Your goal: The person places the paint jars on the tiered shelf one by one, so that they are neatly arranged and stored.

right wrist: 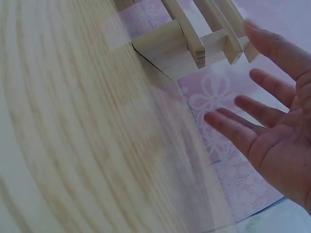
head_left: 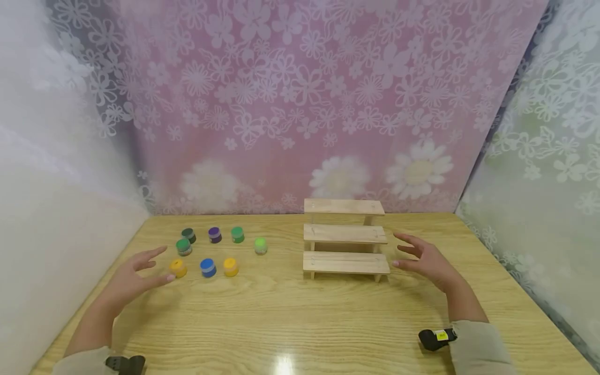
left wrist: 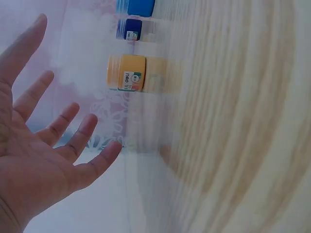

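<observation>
Several small paint jars stand on the left of the table. The nearest to my left hand point(head_left: 131, 278) is a yellow jar point(head_left: 178, 268); a blue jar point(head_left: 208, 267) and another yellow jar point(head_left: 230, 267) follow to its right. Behind them are a green jar point(head_left: 184, 247), a dark green jar point(head_left: 188, 235), a purple jar point(head_left: 214, 235), a second green jar point(head_left: 237, 235) and a light green jar point(head_left: 260, 246). A three-tier wooden stand point(head_left: 346, 234) is right of centre. Just beyond its right side hovers my right hand point(head_left: 427, 263). Both hands have spread fingers and hold nothing.
The wooden table point(head_left: 262, 323) reaches back to a pink flowered curtain point(head_left: 281, 130). A pale wall point(head_left: 70, 172) borders it on the left, a flowered white panel point(head_left: 539, 172) on the right. Each wrist wears a black camera.
</observation>
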A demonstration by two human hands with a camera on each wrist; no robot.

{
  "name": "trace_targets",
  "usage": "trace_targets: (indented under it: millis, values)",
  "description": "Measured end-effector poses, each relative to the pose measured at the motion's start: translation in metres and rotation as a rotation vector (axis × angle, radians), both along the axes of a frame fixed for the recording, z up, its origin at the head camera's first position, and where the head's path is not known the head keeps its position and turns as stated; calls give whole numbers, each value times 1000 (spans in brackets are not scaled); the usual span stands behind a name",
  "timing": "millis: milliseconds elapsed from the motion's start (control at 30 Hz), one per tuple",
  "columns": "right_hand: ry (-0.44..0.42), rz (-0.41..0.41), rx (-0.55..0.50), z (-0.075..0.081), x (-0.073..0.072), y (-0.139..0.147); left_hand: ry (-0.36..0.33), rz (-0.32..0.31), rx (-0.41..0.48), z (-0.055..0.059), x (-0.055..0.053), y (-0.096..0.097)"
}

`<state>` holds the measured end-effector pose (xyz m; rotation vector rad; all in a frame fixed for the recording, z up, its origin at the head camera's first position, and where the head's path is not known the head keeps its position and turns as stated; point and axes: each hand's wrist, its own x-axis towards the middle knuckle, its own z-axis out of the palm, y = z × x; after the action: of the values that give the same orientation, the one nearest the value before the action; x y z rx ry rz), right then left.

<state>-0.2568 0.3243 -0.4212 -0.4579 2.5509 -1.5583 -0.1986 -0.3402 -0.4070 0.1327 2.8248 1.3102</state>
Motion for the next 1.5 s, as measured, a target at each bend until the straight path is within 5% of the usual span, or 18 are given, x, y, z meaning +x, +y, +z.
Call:
trace_targets:
  millis: [267, 600, 1500]
  values:
    - [-81, 60, -144, -11, -4, 2, -34, -28, 84, -10, -12, -3]
    - [-143, 84, -78, -18, -6, -2, -101, -58, 259, -24, -26, -8]
    - [-180, 81, -143, -25, -9, -8, -149, 86, 262, -42, -38, -7]
